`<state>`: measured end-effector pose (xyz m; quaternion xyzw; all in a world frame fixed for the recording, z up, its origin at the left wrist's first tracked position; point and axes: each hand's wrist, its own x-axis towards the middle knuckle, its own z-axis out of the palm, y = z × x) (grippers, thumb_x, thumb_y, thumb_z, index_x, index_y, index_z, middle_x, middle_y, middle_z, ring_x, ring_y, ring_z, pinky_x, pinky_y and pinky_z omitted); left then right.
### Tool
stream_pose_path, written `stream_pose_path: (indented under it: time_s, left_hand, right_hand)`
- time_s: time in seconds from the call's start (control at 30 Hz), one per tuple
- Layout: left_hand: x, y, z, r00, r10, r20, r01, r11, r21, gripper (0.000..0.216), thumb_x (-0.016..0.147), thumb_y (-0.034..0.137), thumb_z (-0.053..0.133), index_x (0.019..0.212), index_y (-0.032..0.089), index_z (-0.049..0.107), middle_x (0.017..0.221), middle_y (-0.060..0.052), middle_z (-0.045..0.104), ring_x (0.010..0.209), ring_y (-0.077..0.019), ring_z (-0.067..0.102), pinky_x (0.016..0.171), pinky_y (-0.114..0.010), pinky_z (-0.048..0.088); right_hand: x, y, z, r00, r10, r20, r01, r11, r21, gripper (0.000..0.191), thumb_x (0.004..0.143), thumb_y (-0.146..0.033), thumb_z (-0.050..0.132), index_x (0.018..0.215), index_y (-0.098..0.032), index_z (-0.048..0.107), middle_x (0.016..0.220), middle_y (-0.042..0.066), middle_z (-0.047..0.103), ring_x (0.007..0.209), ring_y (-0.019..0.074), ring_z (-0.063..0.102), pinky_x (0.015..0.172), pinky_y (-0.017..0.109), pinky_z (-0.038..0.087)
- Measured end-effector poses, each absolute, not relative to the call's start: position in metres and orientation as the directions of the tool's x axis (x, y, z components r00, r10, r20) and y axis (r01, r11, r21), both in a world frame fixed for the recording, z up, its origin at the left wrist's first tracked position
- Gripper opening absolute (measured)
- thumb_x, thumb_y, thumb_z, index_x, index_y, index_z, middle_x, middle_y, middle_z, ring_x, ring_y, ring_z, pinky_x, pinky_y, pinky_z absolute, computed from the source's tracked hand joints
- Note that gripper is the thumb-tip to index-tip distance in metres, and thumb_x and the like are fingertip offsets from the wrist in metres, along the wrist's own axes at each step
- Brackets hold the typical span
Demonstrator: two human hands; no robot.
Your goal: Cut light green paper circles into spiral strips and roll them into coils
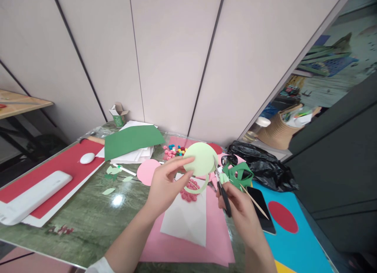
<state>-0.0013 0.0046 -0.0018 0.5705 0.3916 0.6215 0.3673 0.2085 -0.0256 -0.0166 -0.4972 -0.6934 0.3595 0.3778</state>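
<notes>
My left hand [169,182] pinches the left edge of a pale green paper circle [200,158] between thumb and fingers, above the table. A thin curved offcut of the same paper hangs below the circle. In my right hand [240,204] are black-handled scissors [223,192], their blades up against the circle's right edge. Beneath the hands, a white sheet [185,226] lies on pink paper [218,241]. A cluster of small rolled pink paper pieces [190,195] rests on the white sheet, partly hidden by the offcut.
To the left lie green paper [132,141], a pink circle [147,171], a glue pen [125,170], a white mouse [87,158] and a long white device [37,198] on red paper. At right are green strips [238,174], a phone [262,210], blue paper [294,233] and a black plastic bag [265,169].
</notes>
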Motion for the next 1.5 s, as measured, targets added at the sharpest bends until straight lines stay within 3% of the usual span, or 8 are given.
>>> stream_pose_path:
  time_s: [0.23,0.53,1.0,1.5]
  left_hand:
    - [0.0008,0.0062,-0.0039,-0.117,0.893,0.434,-0.025,-0.439,0.898,0.031,0.074,0.015,0.070,0.103,0.025,0.074,0.106,-0.008,0.069,0.072,-0.0115,0.059,0.067,-0.025,0.055]
    - [-0.0006,0.0049,-0.0060,0.006,0.927,0.375,-0.001,-0.375,0.927,0.033,0.076,0.013,0.068,0.106,0.027,0.073,0.104,-0.005,0.067,0.070,-0.0094,0.054,0.070,-0.023,0.055]
    - [-0.0025,0.0048,-0.0021,0.006,0.915,0.404,0.012,-0.404,0.915,0.028,0.077,0.012,0.066,0.099,0.028,0.074,0.099,-0.002,0.071,0.075,-0.0093,0.058,0.069,-0.019,0.051]
    - [-0.0055,0.0045,0.0002,-0.053,0.896,0.441,0.012,-0.441,0.897,0.027,0.079,0.010,0.063,0.094,0.028,0.076,0.093,-0.002,0.073,0.080,-0.0110,0.065,0.067,-0.019,0.052]
  right_hand:
    - [0.2070,-0.0267,-0.0138,-0.223,0.964,0.142,0.408,0.225,-0.885,0.017,0.088,-0.019,0.041,0.072,-0.021,0.047,0.061,-0.003,0.044,0.057,0.0130,0.041,0.054,0.025,0.030]
    - [0.2056,-0.0268,-0.0099,-0.213,0.963,0.162,0.381,0.235,-0.894,0.021,0.090,-0.031,0.042,0.072,-0.021,0.043,0.061,-0.005,0.037,0.057,0.0127,0.034,0.054,0.025,0.026]
    - [0.2084,-0.0274,-0.0113,-0.238,0.956,0.173,0.390,0.257,-0.884,0.025,0.093,-0.032,0.039,0.072,-0.020,0.044,0.062,-0.004,0.040,0.057,0.0125,0.036,0.055,0.026,0.026]
    - [0.2110,-0.0273,-0.0111,-0.237,0.961,0.142,0.391,0.228,-0.892,0.016,0.089,-0.021,0.042,0.073,-0.020,0.046,0.062,-0.004,0.039,0.057,0.0126,0.036,0.054,0.026,0.026]
